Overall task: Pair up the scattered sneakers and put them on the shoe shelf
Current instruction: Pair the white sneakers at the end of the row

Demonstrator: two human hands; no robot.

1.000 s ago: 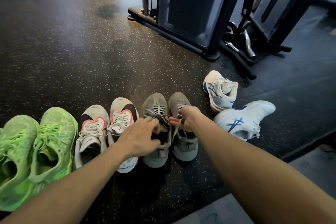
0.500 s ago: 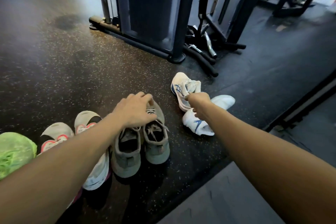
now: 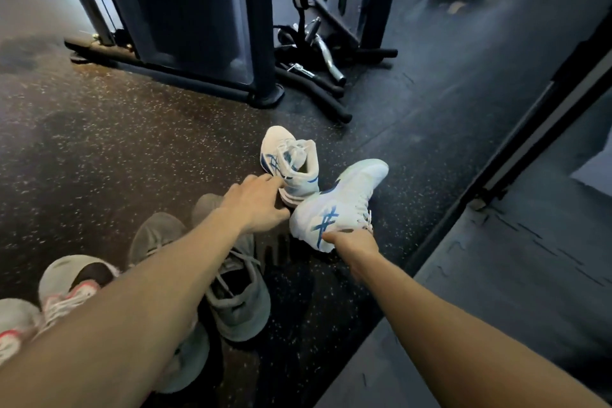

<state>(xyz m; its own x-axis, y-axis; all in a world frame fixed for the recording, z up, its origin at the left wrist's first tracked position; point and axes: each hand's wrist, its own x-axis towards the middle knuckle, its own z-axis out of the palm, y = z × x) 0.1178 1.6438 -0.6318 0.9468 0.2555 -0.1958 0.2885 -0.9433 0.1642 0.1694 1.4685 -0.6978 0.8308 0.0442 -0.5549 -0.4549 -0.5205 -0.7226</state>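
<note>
Two white sneakers with blue stripes lie on the speckled black floor. The far white sneaker (image 3: 287, 159) stands upright, and the fingertips of my left hand (image 3: 255, 204) touch its heel side with the fingers spread. The near white sneaker (image 3: 339, 204) is tilted on its side, and my right hand (image 3: 353, 242) grips it at the heel end. A grey pair (image 3: 239, 296) stands together under my left forearm, which hides part of it. A white, black and pink pair (image 3: 71, 280) sits at the bottom left. No shoe shelf is in view.
A dark gym machine frame (image 3: 198, 26) stands behind the shoes, with padded bars and a chrome handle (image 3: 326, 58) on the floor beside it. A lighter grey mat (image 3: 503, 275) begins to the right, past a step edge. A black rail (image 3: 530, 129) runs diagonally at right.
The view swung right, so the green pair left the frame. My left hand moved from the grey sneakers to the far white sneaker. My right hand shifted onto the near white sneaker and tipped it.
</note>
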